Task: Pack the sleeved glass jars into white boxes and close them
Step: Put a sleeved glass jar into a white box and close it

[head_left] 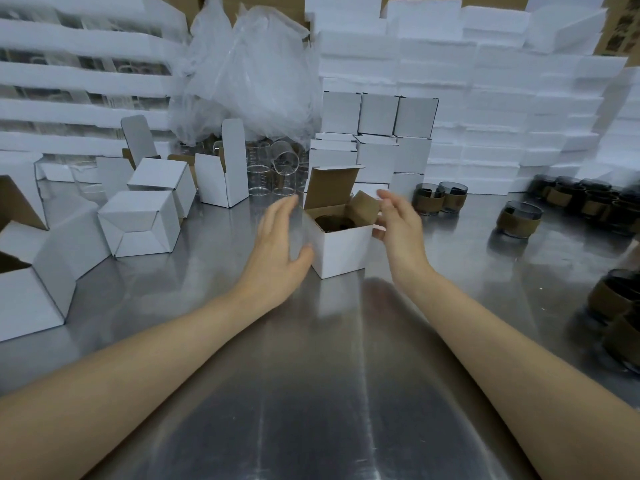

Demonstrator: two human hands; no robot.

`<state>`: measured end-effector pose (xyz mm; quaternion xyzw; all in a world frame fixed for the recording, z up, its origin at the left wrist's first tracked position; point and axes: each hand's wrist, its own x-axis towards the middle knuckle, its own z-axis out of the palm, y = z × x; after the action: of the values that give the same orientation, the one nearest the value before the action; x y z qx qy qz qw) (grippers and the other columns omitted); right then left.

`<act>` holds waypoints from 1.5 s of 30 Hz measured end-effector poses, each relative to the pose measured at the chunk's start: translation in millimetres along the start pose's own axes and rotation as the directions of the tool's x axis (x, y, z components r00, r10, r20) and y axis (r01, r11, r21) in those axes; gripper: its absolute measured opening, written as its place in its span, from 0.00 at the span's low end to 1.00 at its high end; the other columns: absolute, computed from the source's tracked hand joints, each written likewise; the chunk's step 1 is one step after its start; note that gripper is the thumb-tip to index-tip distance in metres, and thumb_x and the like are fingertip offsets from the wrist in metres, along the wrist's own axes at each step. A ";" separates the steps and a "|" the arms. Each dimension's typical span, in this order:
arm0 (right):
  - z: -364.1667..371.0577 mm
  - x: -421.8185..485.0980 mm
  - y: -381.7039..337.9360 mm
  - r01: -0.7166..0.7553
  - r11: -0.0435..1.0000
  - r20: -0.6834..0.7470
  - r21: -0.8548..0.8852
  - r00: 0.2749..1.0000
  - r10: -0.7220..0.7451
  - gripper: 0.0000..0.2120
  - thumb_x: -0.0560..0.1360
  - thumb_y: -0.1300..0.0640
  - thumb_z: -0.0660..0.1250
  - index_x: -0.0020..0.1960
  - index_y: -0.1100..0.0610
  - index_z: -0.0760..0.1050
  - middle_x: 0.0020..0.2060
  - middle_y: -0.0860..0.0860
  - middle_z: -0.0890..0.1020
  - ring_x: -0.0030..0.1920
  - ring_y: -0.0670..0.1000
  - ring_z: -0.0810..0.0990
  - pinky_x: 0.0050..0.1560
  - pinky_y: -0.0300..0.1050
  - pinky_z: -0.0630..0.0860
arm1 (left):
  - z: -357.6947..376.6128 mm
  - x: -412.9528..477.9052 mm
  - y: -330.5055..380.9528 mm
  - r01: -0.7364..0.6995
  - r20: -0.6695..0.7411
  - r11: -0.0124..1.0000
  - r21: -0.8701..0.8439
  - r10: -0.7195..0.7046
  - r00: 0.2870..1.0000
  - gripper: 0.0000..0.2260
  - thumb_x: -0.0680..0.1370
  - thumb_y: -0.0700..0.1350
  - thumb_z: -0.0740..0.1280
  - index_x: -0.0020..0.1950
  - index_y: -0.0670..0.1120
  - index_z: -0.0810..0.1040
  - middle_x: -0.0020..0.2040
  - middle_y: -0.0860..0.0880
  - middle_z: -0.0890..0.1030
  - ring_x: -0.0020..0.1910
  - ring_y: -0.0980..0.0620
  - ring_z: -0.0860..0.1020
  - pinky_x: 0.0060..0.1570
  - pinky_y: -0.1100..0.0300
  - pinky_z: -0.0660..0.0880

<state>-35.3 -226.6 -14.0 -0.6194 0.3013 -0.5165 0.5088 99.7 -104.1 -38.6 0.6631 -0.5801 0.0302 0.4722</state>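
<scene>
Our left hand [277,244] lies flat and released, fingers straight, its palm against the left wall of the white box [341,249]. Our right hand [398,223] is released too, its lightly bent fingers touching the brown side flap [363,207] at the box's 3 o'clock edge. It grips nothing that we can see.

The box stands open at the middle of the steel table [329,375], white outside and brown inside, with its rear lid [330,187] upright. Inside sits one sleeved jar [334,224], of which we see only the dark round rim.

From the box, two more jars [440,199] of smoky dark glass, each wrapped in a brown card sleeve, stand at 1 o'clock. A single jar [517,220] stands at 3 o'clock, and a crowd of jars [581,199] stands beyond it.

At 9 o'clock we see loose open boxes [140,223], some lying on their sides. At 12 o'clock closed boxes [377,116] are stacked. At 11 o'clock clear glasses [273,171] stand below a plastic bag [249,74].
</scene>
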 end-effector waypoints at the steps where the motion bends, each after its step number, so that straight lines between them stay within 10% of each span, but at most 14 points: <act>1: 0.7 0.1 0.9 -0.006 0.999 0.049 -0.032 0.999 0.007 0.12 0.83 0.58 0.55 0.58 0.54 0.76 0.48 0.46 0.80 0.48 0.47 0.79 0.44 0.37 0.76 | 0.4 -0.7 0.3 -0.034 0.033 0.999 0.008 0.034 0.999 0.32 0.77 0.38 0.64 0.77 0.46 0.53 0.76 0.51 0.56 0.75 0.54 0.56 0.74 0.56 0.55; 6: 2.3 -1.3 0.8 -0.039 0.999 0.140 0.003 0.989 0.038 0.13 0.83 0.50 0.56 0.51 0.52 0.79 0.45 0.47 0.82 0.47 0.43 0.79 0.47 0.35 0.74 | -1.2 -1.4 -0.3 -0.058 0.115 0.998 0.009 0.057 0.992 0.34 0.79 0.44 0.63 0.79 0.50 0.47 0.76 0.62 0.50 0.73 0.66 0.47 0.69 0.66 0.49; 12: -0.1 -2.0 -3.1 -0.150 0.964 0.280 0.218 0.956 0.085 0.06 0.80 0.58 0.60 0.44 0.51 0.70 0.40 0.45 0.79 0.39 0.44 0.78 0.34 0.37 0.71 | -2.9 -3.3 2.8 0.015 0.127 0.992 -0.125 0.001 0.992 0.30 0.80 0.54 0.60 0.78 0.57 0.49 0.71 0.65 0.56 0.74 0.58 0.57 0.68 0.63 0.56; 20: 12.0 -11.8 -1.9 -0.049 0.998 0.389 0.037 0.921 0.031 0.19 0.76 0.67 0.57 0.62 0.52 0.75 0.57 0.44 0.79 0.60 0.45 0.76 0.63 0.39 0.71 | 2.2 -5.1 0.6 -0.137 0.177 0.990 -0.041 0.142 0.974 0.22 0.78 0.54 0.60 0.72 0.52 0.66 0.79 0.52 0.48 0.75 0.57 0.51 0.70 0.61 0.53; 26: 12.0 -12.3 -3.4 -0.117 0.991 0.356 0.063 0.931 0.088 0.20 0.74 0.71 0.58 0.58 0.51 0.74 0.52 0.53 0.79 0.52 0.53 0.76 0.59 0.50 0.72 | 2.8 -0.8 3.9 -0.046 0.141 0.980 -0.195 0.075 0.987 0.11 0.78 0.53 0.61 0.59 0.55 0.75 0.73 0.58 0.56 0.74 0.59 0.56 0.71 0.63 0.54; 30: 14.2 -13.1 0.9 -0.063 0.986 0.306 0.155 0.952 0.013 0.17 0.72 0.75 0.58 0.46 0.52 0.68 0.49 0.52 0.77 0.47 0.52 0.74 0.49 0.45 0.70 | 2.1 -0.1 3.8 -0.029 0.158 0.971 -0.239 0.069 0.985 0.11 0.79 0.49 0.63 0.61 0.51 0.76 0.70 0.56 0.61 0.71 0.62 0.61 0.64 0.77 0.55; 35: 8.0 -12.3 10.4 0.130 0.989 0.236 0.073 0.961 -0.144 0.08 0.72 0.65 0.59 0.40 0.54 0.63 0.37 0.49 0.71 0.40 0.45 0.69 0.44 0.41 0.66 | 1.0 1.0 3.9 0.008 0.074 0.942 -0.337 0.018 0.997 0.12 0.74 0.50 0.70 0.55 0.53 0.74 0.63 0.61 0.71 0.64 0.64 0.70 0.65 0.63 0.68; 39: 2.4 -11.7 12.6 0.190 0.975 0.269 0.112 0.939 -0.214 0.11 0.77 0.50 0.54 0.41 0.55 0.67 0.51 0.56 0.82 0.56 0.48 0.78 0.58 0.43 0.71 | 0.2 1.0 4.6 0.065 0.067 0.892 -0.447 -0.039 0.997 0.21 0.70 0.53 0.71 0.57 0.55 0.63 0.64 0.54 0.73 0.65 0.60 0.72 0.67 0.57 0.69; 45: 3.1 -16.2 13.7 0.342 0.940 0.314 -0.016 0.894 -0.320 0.06 0.77 0.53 0.63 0.49 0.55 0.70 0.51 0.52 0.82 0.50 0.39 0.77 0.48 0.30 0.70 | 2.3 0.8 0.2 -0.010 0.114 0.955 -0.296 0.046 0.992 0.23 0.75 0.54 0.66 0.68 0.50 0.67 0.64 0.56 0.69 0.64 0.65 0.69 0.63 0.69 0.67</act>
<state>-34.9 -215.1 -32.2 -0.7518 0.1271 -0.4821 0.4315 98.6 -106.2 -39.2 0.5775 -0.6147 -0.0900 0.5297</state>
